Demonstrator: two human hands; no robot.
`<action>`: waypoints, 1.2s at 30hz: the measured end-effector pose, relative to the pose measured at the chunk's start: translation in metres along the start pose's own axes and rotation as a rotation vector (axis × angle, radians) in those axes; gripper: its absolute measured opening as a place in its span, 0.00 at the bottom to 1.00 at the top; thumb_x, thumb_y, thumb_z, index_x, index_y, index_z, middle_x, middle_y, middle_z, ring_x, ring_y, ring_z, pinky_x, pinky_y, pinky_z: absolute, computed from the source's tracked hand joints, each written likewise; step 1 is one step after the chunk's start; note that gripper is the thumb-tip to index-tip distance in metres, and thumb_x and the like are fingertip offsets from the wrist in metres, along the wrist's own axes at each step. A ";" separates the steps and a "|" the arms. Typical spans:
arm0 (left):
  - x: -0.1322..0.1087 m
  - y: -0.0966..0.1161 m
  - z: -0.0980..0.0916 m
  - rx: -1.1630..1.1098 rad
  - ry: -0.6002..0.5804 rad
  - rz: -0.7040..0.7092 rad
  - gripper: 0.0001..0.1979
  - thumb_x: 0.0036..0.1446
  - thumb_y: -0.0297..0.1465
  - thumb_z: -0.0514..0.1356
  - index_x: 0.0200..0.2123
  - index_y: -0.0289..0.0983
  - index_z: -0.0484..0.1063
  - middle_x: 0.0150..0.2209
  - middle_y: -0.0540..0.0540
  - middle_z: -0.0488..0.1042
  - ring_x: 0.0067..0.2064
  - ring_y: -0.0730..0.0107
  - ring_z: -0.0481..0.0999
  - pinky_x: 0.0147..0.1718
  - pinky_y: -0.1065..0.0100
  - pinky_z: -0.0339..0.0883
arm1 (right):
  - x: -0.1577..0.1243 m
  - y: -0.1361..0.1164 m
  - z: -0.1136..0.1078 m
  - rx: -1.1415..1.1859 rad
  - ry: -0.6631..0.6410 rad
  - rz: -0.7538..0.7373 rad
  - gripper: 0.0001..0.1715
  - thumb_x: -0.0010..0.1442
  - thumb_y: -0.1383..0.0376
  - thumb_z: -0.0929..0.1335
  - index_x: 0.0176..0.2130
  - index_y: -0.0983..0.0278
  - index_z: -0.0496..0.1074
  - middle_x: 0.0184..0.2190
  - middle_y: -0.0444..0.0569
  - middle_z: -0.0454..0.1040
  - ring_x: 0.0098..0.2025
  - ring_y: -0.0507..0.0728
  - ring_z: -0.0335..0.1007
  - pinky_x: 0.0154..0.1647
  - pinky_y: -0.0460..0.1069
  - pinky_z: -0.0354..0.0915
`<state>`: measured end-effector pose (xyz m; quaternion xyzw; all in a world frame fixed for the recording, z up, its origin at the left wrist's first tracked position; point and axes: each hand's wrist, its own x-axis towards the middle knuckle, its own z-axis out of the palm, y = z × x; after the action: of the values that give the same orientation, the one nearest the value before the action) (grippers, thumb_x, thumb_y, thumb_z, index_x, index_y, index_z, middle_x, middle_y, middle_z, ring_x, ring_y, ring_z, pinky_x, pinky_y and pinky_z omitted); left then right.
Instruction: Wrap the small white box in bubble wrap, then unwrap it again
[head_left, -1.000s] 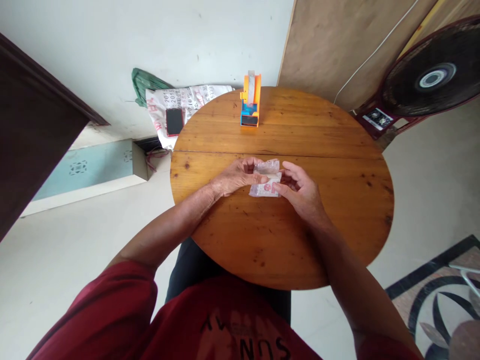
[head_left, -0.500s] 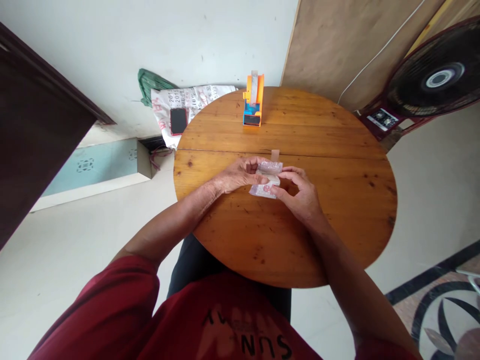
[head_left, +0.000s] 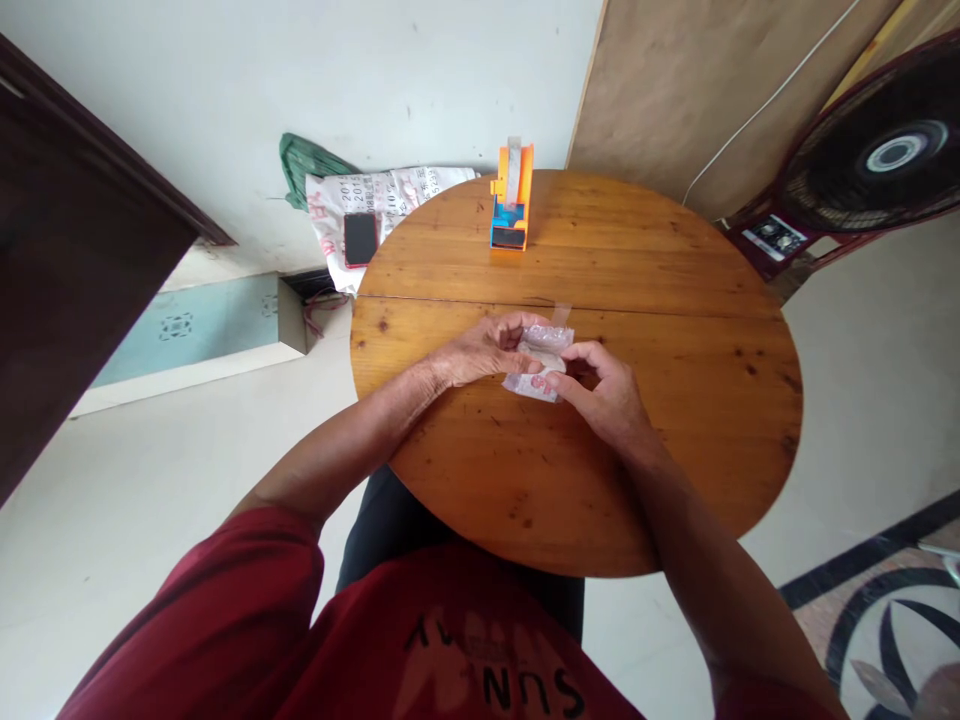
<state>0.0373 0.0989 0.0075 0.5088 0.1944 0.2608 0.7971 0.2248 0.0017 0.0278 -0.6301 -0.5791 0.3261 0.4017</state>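
The left hand [head_left: 491, 350] and right hand [head_left: 606, 385] both gripped a small plastic-wrapped packet [head_left: 537, 384] over the wooden desk [head_left: 480, 480].

We hold small pale packet [head_left: 528, 386] near middle of table [head_left: 480, 480]: red print [head_left: 538, 382] on near side, clear bubble wrap [head_left: 551, 337], tape strip [head_left: 561, 314] at far edge.

head camera | worn on head | faces forward, down | near; round tabletop [head_left: 480, 480] fits within frame

Glossy, knotty wood across the surface [head_left: 487, 470], crinkled, shiny plastic wrap [head_left: 551, 338] over its middle, smooth plastic tape dispenser [head_left: 513, 205] towards its far edge!
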 end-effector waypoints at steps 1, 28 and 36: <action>0.000 0.000 0.000 -0.010 0.007 -0.002 0.32 0.38 0.32 0.79 0.48 0.35 0.73 0.44 0.45 0.79 0.44 0.69 0.79 0.48 0.65 0.69 | 0.000 0.000 0.001 0.015 0.000 0.006 0.16 0.49 0.57 0.75 0.37 0.59 0.70 0.31 0.45 0.75 0.33 0.57 0.71 0.37 0.54 0.68; 0.000 -0.002 0.002 -0.042 0.064 0.015 0.41 0.41 0.37 0.78 0.58 0.37 0.68 0.51 0.38 0.78 0.51 0.59 0.78 0.54 0.59 0.67 | 0.002 0.016 0.011 0.408 0.157 -0.013 0.31 0.53 0.55 0.76 0.53 0.60 0.69 0.52 0.55 0.79 0.51 0.62 0.77 0.54 0.60 0.72; -0.002 -0.002 0.014 -0.122 0.002 -0.072 0.30 0.43 0.39 0.77 0.48 0.33 0.76 0.46 0.40 0.80 0.44 0.64 0.80 0.51 0.60 0.70 | 0.001 0.008 0.008 0.327 0.101 -0.062 0.29 0.57 0.53 0.73 0.55 0.59 0.69 0.53 0.55 0.78 0.53 0.62 0.76 0.54 0.60 0.72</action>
<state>0.0444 0.0874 0.0116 0.4515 0.1972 0.2440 0.8353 0.2219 0.0035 0.0167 -0.5538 -0.5165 0.3715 0.5372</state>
